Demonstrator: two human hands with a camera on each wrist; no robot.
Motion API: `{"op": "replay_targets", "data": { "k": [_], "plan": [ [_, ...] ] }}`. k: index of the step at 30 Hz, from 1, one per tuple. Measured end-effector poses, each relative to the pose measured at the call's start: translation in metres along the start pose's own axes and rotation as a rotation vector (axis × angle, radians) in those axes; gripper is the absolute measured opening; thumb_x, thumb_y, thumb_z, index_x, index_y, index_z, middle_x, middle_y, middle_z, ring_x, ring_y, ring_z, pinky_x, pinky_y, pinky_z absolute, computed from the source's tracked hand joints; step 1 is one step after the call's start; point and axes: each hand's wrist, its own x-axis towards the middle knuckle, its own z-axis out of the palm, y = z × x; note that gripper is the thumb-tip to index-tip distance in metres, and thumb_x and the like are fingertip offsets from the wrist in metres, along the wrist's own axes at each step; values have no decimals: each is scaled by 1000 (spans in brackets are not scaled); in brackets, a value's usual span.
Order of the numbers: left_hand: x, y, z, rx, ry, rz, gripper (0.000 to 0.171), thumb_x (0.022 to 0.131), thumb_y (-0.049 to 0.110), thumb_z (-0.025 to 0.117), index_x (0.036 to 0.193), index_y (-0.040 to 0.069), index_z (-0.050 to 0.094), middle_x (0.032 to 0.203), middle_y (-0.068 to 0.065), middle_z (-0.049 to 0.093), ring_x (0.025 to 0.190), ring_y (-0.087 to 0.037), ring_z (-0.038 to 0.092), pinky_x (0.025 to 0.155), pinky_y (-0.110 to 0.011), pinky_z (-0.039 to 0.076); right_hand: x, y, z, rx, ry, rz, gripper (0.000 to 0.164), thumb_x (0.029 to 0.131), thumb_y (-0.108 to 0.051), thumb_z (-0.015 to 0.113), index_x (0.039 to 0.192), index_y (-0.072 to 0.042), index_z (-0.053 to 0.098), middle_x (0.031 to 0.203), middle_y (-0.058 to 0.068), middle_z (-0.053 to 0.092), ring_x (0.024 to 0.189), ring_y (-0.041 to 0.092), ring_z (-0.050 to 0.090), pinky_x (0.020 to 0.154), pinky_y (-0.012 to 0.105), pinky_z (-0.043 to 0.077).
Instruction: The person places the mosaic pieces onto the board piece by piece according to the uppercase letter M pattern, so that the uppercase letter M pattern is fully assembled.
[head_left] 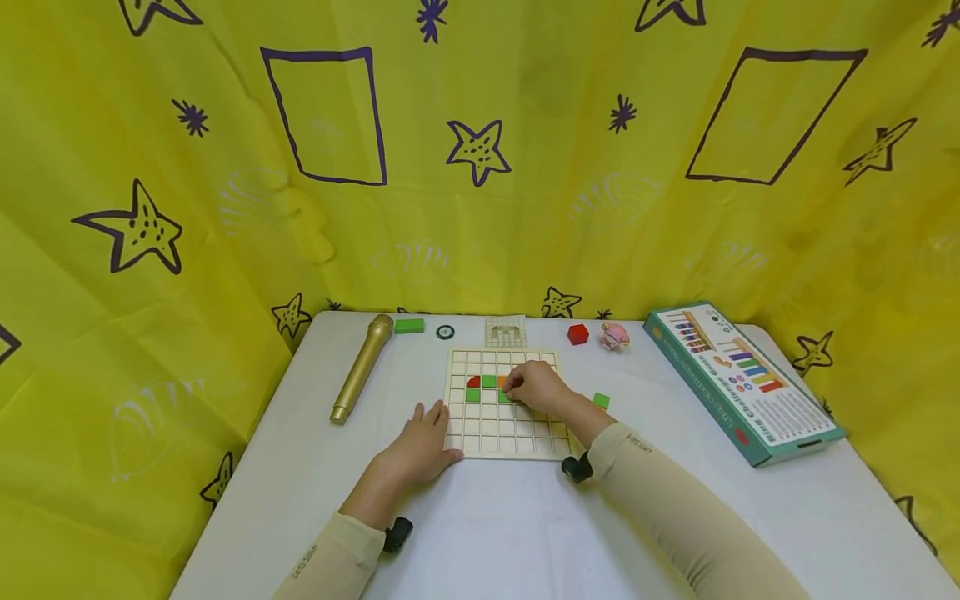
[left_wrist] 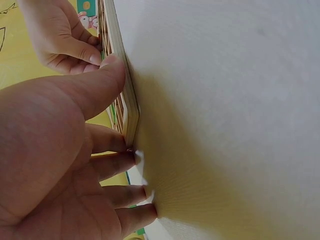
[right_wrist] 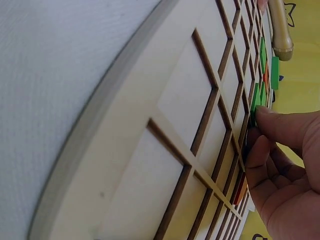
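A pale wooden grid board (head_left: 487, 446) lies flat on the white table. In its upper middle sit a red rounded tile (head_left: 473, 382), two green tiles (head_left: 489, 381) and, partly hidden by the fingers, an orange tile (head_left: 502, 382). My right hand (head_left: 536, 387) is over these cells, its thumb and curled fingers pinching a green tile (head_left: 505, 396) at the board's surface; the right wrist view has the thumb tip against a green tile (right_wrist: 255, 100). At the near left corner, my left hand (head_left: 422, 443) rests with spread fingers, its thumb touching the board's edge (left_wrist: 131, 120).
Behind the board lies a patterned card (head_left: 506, 331). A gold microphone (head_left: 362, 368), a green block (head_left: 409, 326) and a round disc (head_left: 446, 332) are left. Rightward are a red block (head_left: 577, 334), a pink figurine (head_left: 615, 336), a loose green tile (head_left: 602, 400) and a game box (head_left: 738, 379).
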Motion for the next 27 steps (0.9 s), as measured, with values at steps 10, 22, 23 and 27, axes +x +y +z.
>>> {"op": "replay_targets", "data": {
  "k": [10, 22, 23, 27],
  "plan": [
    [-1, 1, 0, 0, 3, 3, 83, 95, 36, 70, 153, -9, 31, 161, -23, 27, 148, -49, 17, 114, -59, 29, -3, 3, -12, -8, -19, -10, 7, 90, -6, 74, 93, -12, 76, 90, -2, 68, 87, 18, 58, 81, 34, 52],
    [-1, 0, 0, 7, 1, 2, 83, 95, 37, 69, 153, -9, 30, 161, -22, 26, 148, -48, 17, 115, -57, 28, -11, 13, -46, -40, -11, 12, 6, 92, -7, 73, 98, -8, 75, 95, 2, 68, 86, 21, 57, 79, 35, 51],
    [0, 0, 1, 10, 1, 4, 83, 95, 37, 69, 153, -9, 30, 161, -22, 27, 148, -49, 17, 115, -57, 29, -13, 14, -49, -37, -12, 17, 7, 92, -7, 72, 99, -7, 75, 95, 2, 68, 86, 22, 57, 78, 35, 51],
    [0, 0, 0, 22, 2, 1, 83, 95, 37, 69, 153, -9, 30, 161, -22, 27, 148, -48, 18, 115, -57, 30, -19, 23, -59, -37, 0, 41, 7, 92, -8, 73, 99, -7, 75, 95, 3, 68, 88, 23, 57, 81, 36, 51]
  ]
}}
